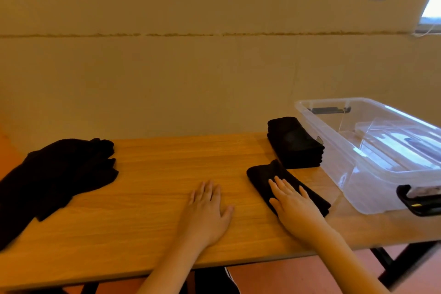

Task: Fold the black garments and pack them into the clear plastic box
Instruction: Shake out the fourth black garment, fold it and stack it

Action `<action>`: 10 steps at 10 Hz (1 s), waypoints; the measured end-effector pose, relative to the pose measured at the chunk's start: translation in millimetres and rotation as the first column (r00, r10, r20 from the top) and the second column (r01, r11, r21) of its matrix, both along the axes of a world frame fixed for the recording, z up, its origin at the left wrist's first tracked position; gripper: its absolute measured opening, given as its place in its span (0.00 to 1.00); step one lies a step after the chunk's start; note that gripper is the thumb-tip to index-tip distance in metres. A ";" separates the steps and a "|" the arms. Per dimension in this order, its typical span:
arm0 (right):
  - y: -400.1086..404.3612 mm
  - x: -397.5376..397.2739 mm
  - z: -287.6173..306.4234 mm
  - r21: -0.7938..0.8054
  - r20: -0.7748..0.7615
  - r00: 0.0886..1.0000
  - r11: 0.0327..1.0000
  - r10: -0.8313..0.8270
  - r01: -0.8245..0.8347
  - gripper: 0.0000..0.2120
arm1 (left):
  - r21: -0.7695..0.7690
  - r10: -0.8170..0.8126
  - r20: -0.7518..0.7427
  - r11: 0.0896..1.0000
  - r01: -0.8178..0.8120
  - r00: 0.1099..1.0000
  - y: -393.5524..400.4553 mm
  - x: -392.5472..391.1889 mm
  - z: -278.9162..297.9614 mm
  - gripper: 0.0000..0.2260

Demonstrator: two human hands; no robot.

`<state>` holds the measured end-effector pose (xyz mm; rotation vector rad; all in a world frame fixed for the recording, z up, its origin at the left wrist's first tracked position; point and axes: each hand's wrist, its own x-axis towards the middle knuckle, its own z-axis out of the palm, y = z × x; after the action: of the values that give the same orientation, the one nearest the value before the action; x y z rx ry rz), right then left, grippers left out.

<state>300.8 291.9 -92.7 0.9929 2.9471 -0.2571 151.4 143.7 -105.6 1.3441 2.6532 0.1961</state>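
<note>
Under the right hand (294,203) lies a folded black garment (265,175), a narrow dark strip set at a slant on the wooden table (155,174). The fingers are straight and slightly spread, lying flat on the cloth with the palm down; they curl round nothing. Just beyond those fingertips, and touching the far corner of the strip, sits a stack of folded black garments (294,143), several layers with their edges aligned.

To the right of that hand, well clear of the fingers, stands the clear plastic box (381,174), lidless, with a dark latch handle (416,203) on its near end and another on its far end. No garment can be seen inside it; through the walls only pale reflections and what may be a clear lid show, and I cannot tell whether that lies in the box or behind it. The stack stands just beside the box's left wall.

The left hand (207,207) rests palm down on bare wood, fingers straight and close together, holding nothing. Far to the left of its fingers lies a loose heap of unfolded black garments (59,174), spilling toward the table's left edge.

A small tag shows at the stack's right edge, too small to read.
</note>
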 end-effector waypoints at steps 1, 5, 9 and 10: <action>-4.0 7.8 -4.9 0.019 -0.016 0.984 0.984 -0.175 0.175 0.26 | 0.005 0.003 0.001 1.000 -0.003 1.000 -0.3 -1.1 -2.1 0.30; 21.0 25.4 1.4 0.065 -0.083 0.994 0.995 -0.074 0.079 0.31 | 0.022 0.005 -0.007 1.000 -0.005 1.000 -0.1 -3.7 -6.3 0.31; -1.6 55.8 -25.5 0.159 -0.153 0.951 0.943 -0.267 0.291 0.41 | 0.035 -0.003 -0.007 0.999 0.003 1.000 -0.7 -4.2 -6.6 0.31; -2.8 56.3 -21.9 0.154 -0.074 0.951 0.939 -0.299 0.307 0.44 | 0.031 -0.003 -0.001 1.000 0.003 1.000 -0.7 -4.1 -6.9 0.31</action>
<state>357.1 289.2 -114.6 1.4862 2.8846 -0.0421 147.3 143.0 -112.4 1.3573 2.6601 0.2378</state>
